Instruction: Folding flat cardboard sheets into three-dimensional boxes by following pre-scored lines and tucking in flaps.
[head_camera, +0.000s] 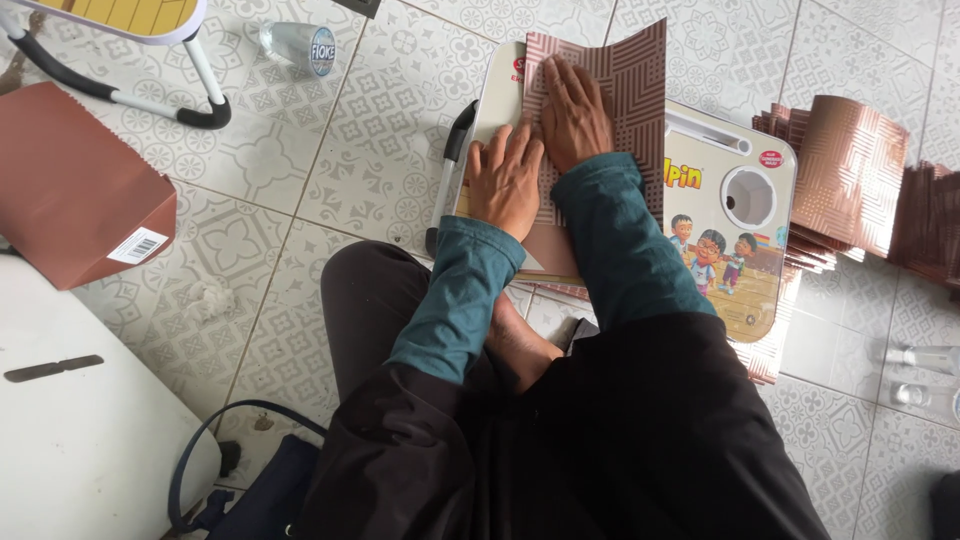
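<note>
I sit on the patterned grey floor tiles (300, 180) with both arms stretched forward toward twelve o'clock, teal sleeves pulled to the wrists. My left hand (503, 180) lies palm down, fingers flat and close together, clutching nothing, pressing the lower left part of a brown sheet of card with a fine geometric line pattern (630, 90). My right hand (573, 115) lies just beyond it at about one o'clock, also palm down with fingers straight and spread slightly, flat on the same sheet, gripping nothing. The two hands touch side by side. The sheet rests on a small cream lap table printed with cartoon children (725, 225), its upper right corner lifting up off the surface. At three o'clock from the table a fanned stack of the same brown patterned sheets (850, 170) lies on the tiles. At nine o'clock sits a plain reddish-brown cardboard box with a white label (70, 190), and at eleven o'clock a clear plastic bottle (300, 45) lies on its side.
</note>
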